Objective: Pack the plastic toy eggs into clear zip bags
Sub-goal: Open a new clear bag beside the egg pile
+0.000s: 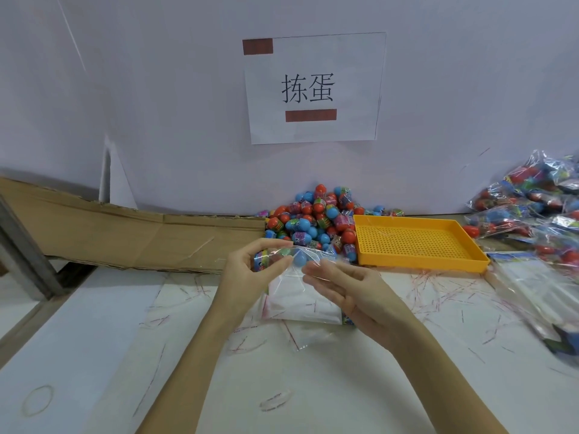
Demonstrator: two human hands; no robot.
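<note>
Plastic toy eggs [316, 219], red and blue with bright printed wrap bands, lie heaped against the white wall just above the middle of the frame, touching the left rim of an empty orange perforated plastic tray [421, 264]. In the centre, the left hand [250, 270] pinches the upper edge of a clear, flimsy zip bag [296, 296] between thumb and forefinger; a blue egg and a banded one show through the film there, though whether they sit inside the bag or merely behind it I cannot tell. The right hand [347, 292] has its fingers nearly straight and loosely spread, resting against the bag's mouth and gripping nothing. This looks like the opening or filling step. The next move probably calls for parting the two thin plastic layers and holding the mouth wide before reaching up to the heap. Filled clear bags of eggs [532, 208] are piled at the right edge, and flattened brown cardboard [125, 236] lies at the left.
</note>
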